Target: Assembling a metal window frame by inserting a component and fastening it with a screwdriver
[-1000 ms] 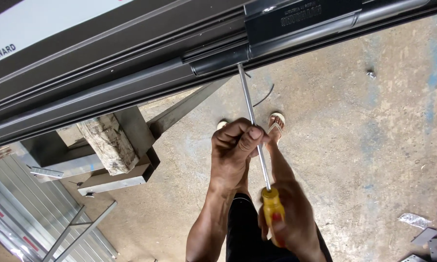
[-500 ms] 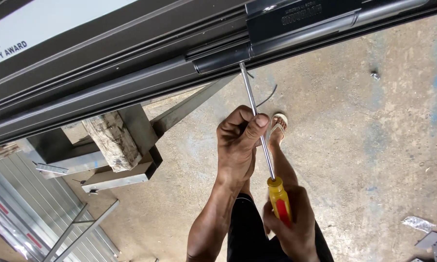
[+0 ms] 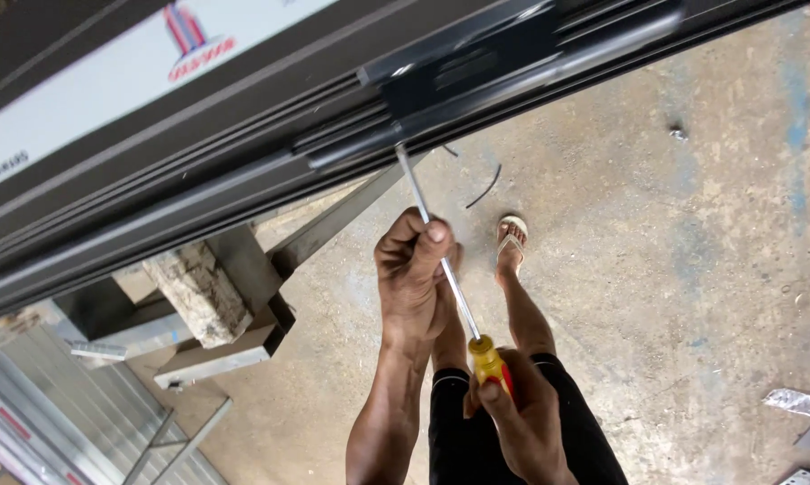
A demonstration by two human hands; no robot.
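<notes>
Head view: long steel-shafted screwdriver with a yellow and red handle (image 3: 459,296) runs diagonally from lower right to upper left. Its tip meets the underside of a dark grey aluminium frame profile (image 3: 243,193), just below a black rectangular fitting (image 3: 463,76) set in the profile's channel. Whether the tip sits in a screw head cannot be told.

Left hand (image 3: 414,278) is closed around the bare shaft at about mid-length. The thumb lies on the upper side of the shaft, and the fingers (image 3: 391,260) are curled together against it.

Right hand (image 3: 522,422) grips the handle at the lower end. The fingers are wrapped over the handle, and only its yellow collar and a strip of red show above them.

A white printed label with a red and blue mark (image 3: 135,81) covers the upper face of the profile.

Below the hands, the person's legs in black trousers (image 3: 459,431) stand on a rough concrete floor (image 3: 692,269). One foot in a pale sandal (image 3: 511,241) shows just beside the shaft. A curved black wire offcut (image 3: 484,190) lies on the floor near the foot.

At the left, a rough stone block (image 3: 198,292) rests on a steel stand (image 3: 225,355). Silver ribbed aluminium sections (image 3: 54,422) lie at the lower left. Small metal scraps (image 3: 793,401) lie at the lower right.
</notes>
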